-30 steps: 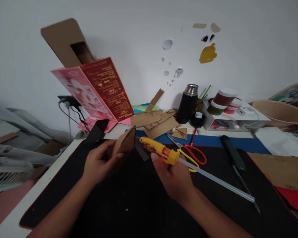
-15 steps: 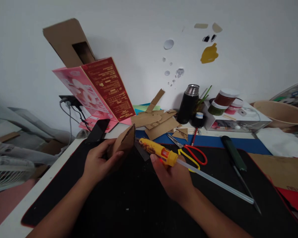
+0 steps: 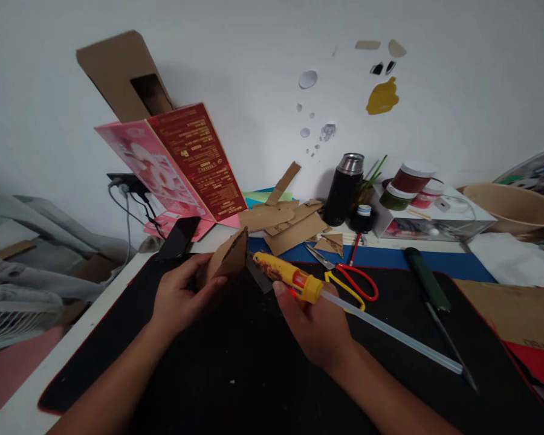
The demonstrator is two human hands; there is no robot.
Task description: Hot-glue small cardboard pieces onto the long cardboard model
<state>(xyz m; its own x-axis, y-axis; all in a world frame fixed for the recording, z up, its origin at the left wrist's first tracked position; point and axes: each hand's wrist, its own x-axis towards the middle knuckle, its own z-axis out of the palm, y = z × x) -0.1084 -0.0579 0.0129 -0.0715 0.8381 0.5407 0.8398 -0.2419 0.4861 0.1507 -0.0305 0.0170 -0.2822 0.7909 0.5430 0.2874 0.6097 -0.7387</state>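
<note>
Step in hand: looks like hot-gluing. Landmark for places: the black mat [image 3: 236, 374]. The folded cardboard piece [image 3: 229, 257] is held up over the mat's back half, left of its middle, corrugated edge turned to the right. The yellow glue gun [image 3: 288, 275] is also over the mat's back half, nearer its middle, tip pointing left at that edge. Tip right beside the cardboard; contact or gap, can't tell. No bead of glue visible.

Next move, my judgement: calls for a steady edge and the tip run along it evenly, fingers clear of hot glue.

Grip: left hand [image 3: 176, 302] closed on the cardboard piece, thumb on the near face, other fingers mostly hidden behind. Looks light; hard squeezing could bend the board. Right hand [image 3: 321, 329] wrapped round the gun, thumb along its side. Trigger hidden, so can't tell if pressed. Clear glue stick [image 3: 394, 332] juts from the gun's back end, out over the mat's right half.

Around: scissors [image 3: 344, 267] across the mat's back edge, green-handled tool [image 3: 426, 281] on its right part, cardboard scraps [image 3: 294, 226] beyond its back edge.
</note>
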